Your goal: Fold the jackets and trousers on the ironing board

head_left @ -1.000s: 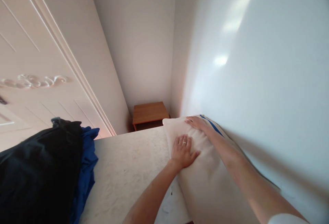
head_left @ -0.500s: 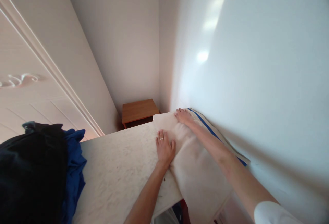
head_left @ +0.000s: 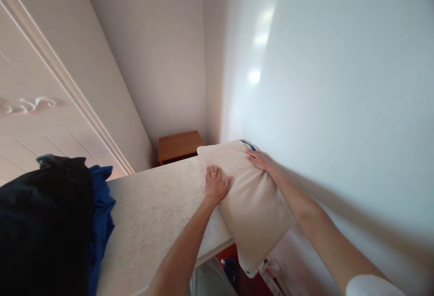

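A cream pillow (head_left: 252,201) with a blue stripe (head_left: 248,145) at its far right edge lies across the end of the pale patterned surface (head_left: 149,210), beside the wall. Its near corner hangs past the surface's edge. My left hand (head_left: 216,184), with a ring on one finger, rests open on the pillow's left edge. On the right side of the pillow, close to the wall, lies my right hand (head_left: 259,159) with its fingers stretched out. Creases run through the fabric by this hand.
Black cloth (head_left: 44,228) and blue cloth (head_left: 102,205) lie heaped at the left. A brown wooden cabinet (head_left: 179,145) stands in the far corner. White wardrobe doors (head_left: 50,83) rise at left, a white wall (head_left: 339,83) at right. Below is a red floor (head_left: 249,282) with several items.
The pillow's striped edge has turned down toward the wall, so less stripe shows. My right hand has shifted right and slightly nearer; the pillow looks plumper. My left hand has hardly moved.
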Tool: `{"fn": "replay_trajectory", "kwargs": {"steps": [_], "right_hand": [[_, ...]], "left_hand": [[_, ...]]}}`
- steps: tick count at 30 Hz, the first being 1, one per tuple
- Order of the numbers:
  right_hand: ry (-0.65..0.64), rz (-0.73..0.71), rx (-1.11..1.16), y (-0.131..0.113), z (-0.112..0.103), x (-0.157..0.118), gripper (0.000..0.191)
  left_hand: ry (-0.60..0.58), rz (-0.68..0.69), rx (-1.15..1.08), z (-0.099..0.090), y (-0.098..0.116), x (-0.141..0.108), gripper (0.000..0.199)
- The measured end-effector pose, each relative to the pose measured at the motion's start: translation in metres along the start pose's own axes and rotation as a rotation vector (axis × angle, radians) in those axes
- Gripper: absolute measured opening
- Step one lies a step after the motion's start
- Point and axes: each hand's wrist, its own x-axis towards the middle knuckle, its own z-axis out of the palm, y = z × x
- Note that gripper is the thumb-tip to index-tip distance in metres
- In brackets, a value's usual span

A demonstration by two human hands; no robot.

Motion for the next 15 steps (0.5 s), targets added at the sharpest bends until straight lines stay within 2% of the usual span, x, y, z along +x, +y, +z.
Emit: {"fn": "replay_trajectory", "kwargs": {"steps": [2, 7, 9, 12, 15], "right_hand": [[-0.017, 0.024, -0.019, 0.005, 0.002, 0.007, 0.060], [-0.117, 0.207, -0.154, 0.023, 0.028, 0.065, 0.044], [-0.137, 0.264, -0.204, 0.025, 0.037, 0.080, 0.039], [-0.117, 0.277, -0.250, 0.018, 0.050, 0.082, 0.040], [-0.065, 0.182, -0.198, -0.002, 0.071, 0.062, 0.045]], "left_hand": [[-0.014, 0.016, -0.021, -0.001, -0.002, -0.002, 0.075], [-0.042, 0.062, -0.102, 0.000, -0.013, -0.004, 0.076], [-0.078, 0.089, -0.157, -0.001, -0.019, -0.002, 0.076], [-0.116, 0.113, -0.266, -0.006, -0.026, 0.000, 0.065], [-0.084, 0.107, -0.425, -0.017, -0.032, -0.008, 0.049]]}}
